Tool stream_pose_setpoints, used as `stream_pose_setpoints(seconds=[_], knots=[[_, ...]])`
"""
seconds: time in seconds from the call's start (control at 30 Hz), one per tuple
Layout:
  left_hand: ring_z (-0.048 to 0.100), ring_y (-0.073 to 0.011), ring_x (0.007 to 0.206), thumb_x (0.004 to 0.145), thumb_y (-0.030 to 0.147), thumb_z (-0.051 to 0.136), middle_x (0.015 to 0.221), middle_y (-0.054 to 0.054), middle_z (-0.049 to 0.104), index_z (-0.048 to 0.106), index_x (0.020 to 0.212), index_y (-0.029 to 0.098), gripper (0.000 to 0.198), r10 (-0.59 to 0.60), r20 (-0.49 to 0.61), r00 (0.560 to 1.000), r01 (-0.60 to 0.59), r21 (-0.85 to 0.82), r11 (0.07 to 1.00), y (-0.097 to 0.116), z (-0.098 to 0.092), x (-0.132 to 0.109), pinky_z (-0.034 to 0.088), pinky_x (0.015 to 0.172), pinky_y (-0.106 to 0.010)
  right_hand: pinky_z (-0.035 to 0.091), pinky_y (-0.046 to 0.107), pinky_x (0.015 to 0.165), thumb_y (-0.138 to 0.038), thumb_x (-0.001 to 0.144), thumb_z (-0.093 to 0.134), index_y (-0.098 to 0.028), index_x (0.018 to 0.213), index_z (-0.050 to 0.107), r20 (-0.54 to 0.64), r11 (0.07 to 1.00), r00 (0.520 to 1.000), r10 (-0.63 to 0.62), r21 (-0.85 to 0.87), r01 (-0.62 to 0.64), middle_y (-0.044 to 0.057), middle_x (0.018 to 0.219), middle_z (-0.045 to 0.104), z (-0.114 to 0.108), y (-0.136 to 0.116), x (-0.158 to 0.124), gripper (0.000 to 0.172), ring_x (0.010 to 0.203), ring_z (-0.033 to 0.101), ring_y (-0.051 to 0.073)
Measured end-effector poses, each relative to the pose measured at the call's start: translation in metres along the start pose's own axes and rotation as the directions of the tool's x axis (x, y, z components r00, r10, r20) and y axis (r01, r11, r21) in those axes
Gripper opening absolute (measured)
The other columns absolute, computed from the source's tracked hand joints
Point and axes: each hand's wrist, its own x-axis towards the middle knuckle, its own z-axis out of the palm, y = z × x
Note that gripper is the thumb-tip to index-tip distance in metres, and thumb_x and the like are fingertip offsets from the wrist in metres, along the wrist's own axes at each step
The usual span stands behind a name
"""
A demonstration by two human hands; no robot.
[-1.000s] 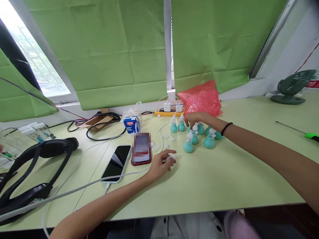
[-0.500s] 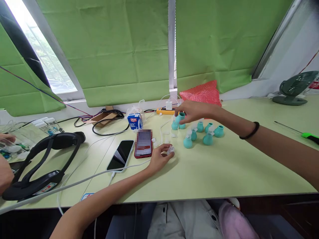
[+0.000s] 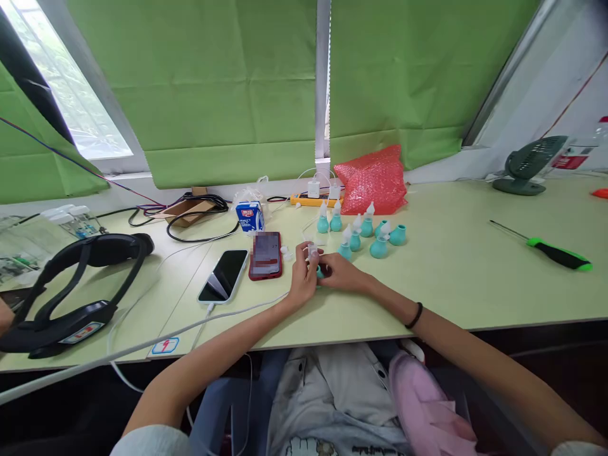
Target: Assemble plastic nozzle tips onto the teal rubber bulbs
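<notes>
My left hand (image 3: 303,273) is closed around a clear plastic nozzle (image 3: 312,251), which points upward. Against it, my right hand (image 3: 342,272) grips a small teal squeeze bulb (image 3: 320,272), mostly covered by fingers. Bulb and nozzle are close together; whether they are joined I cannot tell. Just beyond the hands stand several teal bulbs fitted with clear tips, among them one bulb (image 3: 379,247) to the right and another (image 3: 323,224) farther back. An open-necked bulb (image 3: 398,235) without a tip is at the right end of this group.
Left of my hands lie a red-cased phone (image 3: 266,256) and a pale-cased phone (image 3: 223,277). Behind are a blue drink carton (image 3: 249,216) and red bubble-wrap bag (image 3: 371,180). A screwdriver (image 3: 546,248) lies right, a black headset (image 3: 85,291) left. A white cable (image 3: 190,332) crosses in front.
My right hand has come back from the rear of the bulb group with a teal bulb, meeting my left hand, which still holds the clear nozzle. The camera view has shifted slightly.
</notes>
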Motion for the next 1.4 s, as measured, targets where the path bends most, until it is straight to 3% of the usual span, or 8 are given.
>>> stream_pose_setpoints(seconds=[0.2,0.53,0.73,0.97,1.17,1.4], knots=[[0.052,-0.0113,0.073,0.083,0.036,0.033,0.081,-0.001,0.052,0.035,0.099,0.019,0.024,0.023,0.062,0.998,-0.026,0.054,0.998,-0.006,0.002,0.0,0.04,0.069,-0.023,0.029,0.02,0.048,-0.026,0.063,0.056,-0.013,0.076,0.054,-0.132,0.997,0.99,0.048,0.063,-0.04,-0.006,0.051,0.042,0.002,0.007,-0.004,0.019,0.048,0.037,0.007],[0.049,-0.0102,0.06,0.083,0.035,0.031,0.067,0.003,0.051,0.034,0.104,0.019,0.026,0.016,0.092,0.996,-0.031,0.169,0.985,-0.005,0.001,0.0,0.038,0.061,-0.022,0.028,0.018,0.042,-0.03,0.053,0.063,-0.015,0.07,0.049,-0.213,0.976,0.972,0.1,0.211,-0.055,-0.008,0.047,0.04,0.01,0.009,-0.009,0.026,0.044,0.036,0.006],[0.048,-0.0087,0.051,0.082,0.035,0.036,0.063,0.004,0.055,0.037,0.104,0.02,0.027,0.01,0.14,0.99,-0.039,0.206,0.978,0.001,0.001,-0.004,0.037,0.055,-0.02,0.028,0.018,0.043,-0.025,0.05,0.064,-0.018,0.089,0.041,-0.29,0.963,0.945,0.15,0.26,-0.073,-0.011,0.045,0.042,0.014,0.001,-0.02,0.046,0.041,0.039,0.007],[0.047,-0.0081,0.045,0.082,0.031,0.033,0.054,0.005,0.05,0.036,0.109,0.019,0.03,0.035,0.174,0.984,-0.078,0.252,0.964,0.002,-0.002,-0.004,0.036,0.048,-0.018,0.029,0.017,0.039,-0.036,0.073,0.044,-0.018,0.093,0.039,-0.307,0.92,0.938,0.164,0.39,-0.033,-0.01,0.043,0.044,0.006,0.001,-0.022,0.027,0.035,0.038,0.007],[0.044,-0.0073,0.046,0.074,0.025,0.044,0.052,0.007,0.049,0.046,0.1,0.019,0.026,0.075,0.264,0.962,-0.156,0.299,0.941,0.009,-0.004,-0.005,0.034,0.05,-0.017,0.029,0.018,0.039,-0.042,0.079,0.035,-0.017,0.064,0.045,-0.359,0.9,0.911,0.203,0.435,-0.029,-0.007,0.039,0.038,0.01,0.005,-0.017,0.031,0.036,0.038,0.007],[0.044,-0.009,0.053,0.061,0.008,0.045,0.065,0.006,0.051,0.03,0.099,0.02,0.042,0.053,0.296,0.954,-0.152,0.325,0.933,0.004,-0.013,0.002,0.034,0.056,-0.02,0.023,0.02,0.037,-0.044,0.082,0.031,-0.018,0.053,0.034,-0.432,0.88,0.856,0.283,0.472,-0.053,-0.008,0.036,0.03,0.014,0.009,-0.015,0.039,0.033,0.028,0.005]])
